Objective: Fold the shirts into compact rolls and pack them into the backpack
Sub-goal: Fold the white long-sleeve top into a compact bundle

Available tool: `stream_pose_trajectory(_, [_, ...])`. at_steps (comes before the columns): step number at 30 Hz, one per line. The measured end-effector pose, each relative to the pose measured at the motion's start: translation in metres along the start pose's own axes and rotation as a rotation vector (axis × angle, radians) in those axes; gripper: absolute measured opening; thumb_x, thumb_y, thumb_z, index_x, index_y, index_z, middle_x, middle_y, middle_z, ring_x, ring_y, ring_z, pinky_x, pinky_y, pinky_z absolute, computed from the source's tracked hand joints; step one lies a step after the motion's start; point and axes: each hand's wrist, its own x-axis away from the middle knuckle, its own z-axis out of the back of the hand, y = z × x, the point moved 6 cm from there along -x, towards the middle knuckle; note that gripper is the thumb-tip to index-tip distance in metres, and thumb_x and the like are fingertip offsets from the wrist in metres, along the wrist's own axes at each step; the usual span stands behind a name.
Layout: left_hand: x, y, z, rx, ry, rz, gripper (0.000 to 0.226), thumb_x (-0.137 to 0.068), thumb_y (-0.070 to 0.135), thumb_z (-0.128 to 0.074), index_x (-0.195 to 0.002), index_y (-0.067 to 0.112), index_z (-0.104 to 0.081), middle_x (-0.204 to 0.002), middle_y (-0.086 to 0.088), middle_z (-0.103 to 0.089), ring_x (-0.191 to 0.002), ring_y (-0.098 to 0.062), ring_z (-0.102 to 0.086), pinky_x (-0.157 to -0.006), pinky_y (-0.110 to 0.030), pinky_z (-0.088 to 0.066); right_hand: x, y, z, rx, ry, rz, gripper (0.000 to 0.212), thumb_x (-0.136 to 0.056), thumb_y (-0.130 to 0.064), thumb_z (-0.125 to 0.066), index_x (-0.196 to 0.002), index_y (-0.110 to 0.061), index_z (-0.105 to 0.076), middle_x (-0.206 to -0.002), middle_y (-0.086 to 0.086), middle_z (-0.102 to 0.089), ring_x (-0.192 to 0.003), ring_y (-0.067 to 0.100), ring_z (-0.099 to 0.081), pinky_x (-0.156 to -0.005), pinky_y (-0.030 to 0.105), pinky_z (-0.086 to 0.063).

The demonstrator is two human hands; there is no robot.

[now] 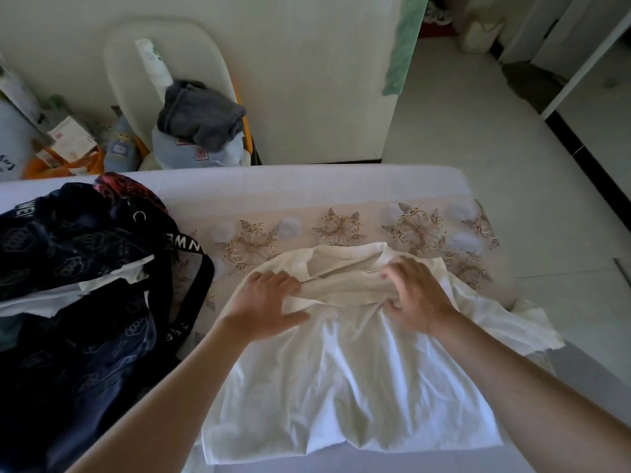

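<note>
Your hands are both on the far end of the white shirt (341, 387). Your left hand (269, 303) grasps the left end of a rolled band of cloth, fingers over the top and thumb below it. Your right hand (418, 297) curls its fingers over the right end of the same band, thumb tucked against it. The band runs straight between your two hands, just short of the collar.

The rest of the shirt lies spread flat toward you on the bed (307, 186), one sleeve trailing off to the right over the floral cover (338, 230).

The dark patterned backpack (75, 336) sits on the bed to your left, just beside the shirt, its mouth open with white cloth (112, 278) showing inside. Beyond the bed, a grey garment (201, 114) is heaped on a pale chair (177, 52).
</note>
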Motion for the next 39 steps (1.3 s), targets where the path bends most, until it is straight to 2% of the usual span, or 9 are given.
stream_pose_trajectory(5, [0.004, -0.029, 0.005, 0.02, -0.026, 0.161, 0.014, -0.093, 0.028, -0.054, -0.105, 0.024, -0.061, -0.098, 0.002, -0.059, -0.092, -0.027, -0.061, -0.077, -0.038, -0.049, 0.012, 0.026, -0.019, 0.147, -0.075, -0.127, 0.008, -0.082, -0.025, -0.063, -0.088, -0.022, -0.067, -0.089, -0.002, -0.066, -0.084, 0.027, -0.063, -0.079, 0.041, -0.042])
stream_pose_trajectory(10, [0.005, -0.05, 0.005, -0.195, -0.352, 0.308, 0.057, -0.089, 0.071, -0.024, -0.117, 0.034, -0.057, -0.111, 0.006, -0.061, -0.112, -0.022, -0.055, -0.08, -0.034, -0.046, 0.001, 0.041, -0.012, 0.048, -0.074, -0.288, 0.018, -0.085, -0.025, -0.051, -0.087, -0.02, -0.068, -0.096, -0.001, -0.071, -0.092, 0.03, -0.063, -0.083, 0.042, -0.041])
stream_pose_trajectory(13, [0.007, -0.049, 0.015, -0.281, -0.37, 0.322, 0.05, -0.09, 0.07, -0.035, -0.113, 0.031, -0.057, -0.098, 0.006, -0.066, -0.098, -0.02, -0.062, -0.067, -0.03, -0.04, 0.0, 0.044, -0.006, 0.009, -0.099, -0.311, 0.044, -0.08, -0.035, -0.028, -0.087, -0.02, -0.069, -0.102, 0.0, -0.067, -0.102, 0.029, -0.06, -0.093, 0.043, -0.037])
stream_pose_trajectory(18, [0.004, -0.048, 0.028, -0.283, -0.438, 0.36, 0.043, -0.092, 0.062, -0.038, -0.098, 0.029, -0.065, -0.089, 0.01, -0.064, -0.089, -0.014, -0.061, -0.068, -0.027, -0.044, 0.002, 0.054, -0.008, 0.236, -0.344, -0.342, 0.045, -0.085, -0.051, -0.044, -0.124, -0.032, -0.054, -0.13, -0.003, -0.05, -0.121, 0.024, -0.046, -0.099, 0.041, -0.03])
stream_pose_trajectory(23, [0.006, -0.061, 0.035, -0.358, -0.573, 0.435, 0.052, -0.084, 0.068, -0.042, -0.116, 0.031, -0.057, -0.103, 0.008, -0.064, -0.099, -0.018, -0.062, -0.075, -0.03, -0.048, 0.002, 0.063, 0.001, 0.453, -0.328, -0.288, 0.038, -0.065, -0.041, -0.075, -0.096, -0.023, -0.064, -0.089, 0.002, -0.066, -0.09, 0.027, -0.061, -0.081, 0.04, -0.041])
stream_pose_trajectory(27, [0.006, -0.07, 0.037, -0.462, -0.76, 0.494, 0.066, -0.083, 0.074, -0.036, -0.123, 0.026, -0.057, -0.111, 0.006, -0.063, -0.102, -0.019, -0.061, -0.074, -0.031, -0.045, -0.004, 0.08, 0.028, 0.49, -0.28, -0.496, 0.026, -0.067, -0.039, -0.061, -0.087, -0.024, -0.067, -0.081, -0.003, -0.07, -0.089, 0.022, -0.063, -0.085, 0.037, -0.036])
stream_pose_trajectory(30, [-0.014, -0.071, 0.056, -0.38, -0.543, 0.465, 0.052, -0.085, 0.068, -0.04, -0.114, 0.031, -0.062, -0.108, 0.006, -0.066, -0.101, -0.019, -0.061, -0.073, -0.029, -0.043, -0.015, 0.09, 0.049, 0.51, -0.181, -0.602, 0.029, -0.071, -0.04, -0.061, -0.093, -0.024, -0.071, -0.088, -0.001, -0.07, -0.097, 0.022, -0.063, -0.096, 0.038, -0.031])
stream_pose_trajectory(34, [-0.034, -0.068, 0.092, -0.361, 0.163, 0.46, 0.038, -0.086, 0.052, -0.062, -0.109, 0.022, -0.065, -0.104, -0.008, -0.064, -0.101, -0.031, -0.055, -0.09, -0.041, -0.041, -0.025, 0.097, 0.062, 0.448, -0.045, -0.756, 0.043, -0.07, -0.032, -0.068, -0.107, -0.01, -0.06, -0.111, 0.017, -0.061, -0.111, 0.034, -0.052, -0.097, 0.043, -0.033])
stream_pose_trajectory(39, [-0.037, -0.034, 0.042, -0.169, 0.088, 0.399, 0.062, -0.093, 0.045, -0.053, -0.147, 0.027, -0.03, -0.155, -0.005, -0.025, -0.144, -0.031, -0.02, -0.117, -0.047, -0.013, -0.028, 0.047, 0.023, 0.341, -0.115, -0.435, 0.074, -0.069, -0.026, -0.061, -0.14, -0.018, -0.043, -0.149, 0.018, -0.034, -0.13, 0.038, -0.038, -0.105, 0.053, -0.033])
